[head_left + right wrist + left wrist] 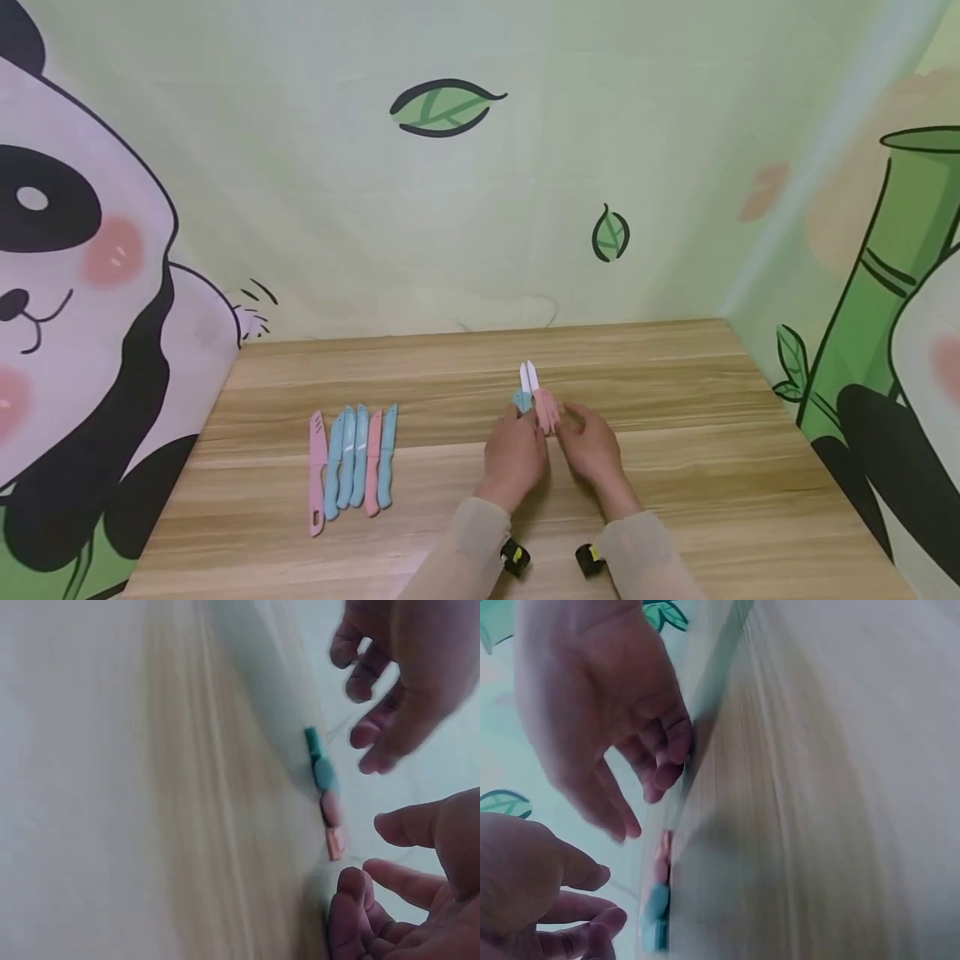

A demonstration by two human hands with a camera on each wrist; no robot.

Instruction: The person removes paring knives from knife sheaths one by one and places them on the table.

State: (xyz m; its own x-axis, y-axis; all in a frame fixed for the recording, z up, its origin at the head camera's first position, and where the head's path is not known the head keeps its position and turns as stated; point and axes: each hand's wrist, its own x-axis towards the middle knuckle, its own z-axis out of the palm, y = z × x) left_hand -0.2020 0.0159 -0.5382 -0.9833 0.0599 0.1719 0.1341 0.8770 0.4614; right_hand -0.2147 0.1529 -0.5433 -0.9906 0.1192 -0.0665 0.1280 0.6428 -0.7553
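Two small knives lie side by side on the table with bare white blades away from me: a blue-handled knife and a pink-handled knife. A blue sheath lies on the left of the pair and a pink sheath on the right. My left hand hovers over the blue handle, partly covering it in the head view. Just right of the pink sheath is my right hand. Both wrist views show the fingers loosely bent, apart from the knives, with nothing held.
To the left, several pink and blue knives lie in a row, blade ends pointing away. The wooden table ends at a printed backdrop behind and at both sides. A small black device sits at each wrist.
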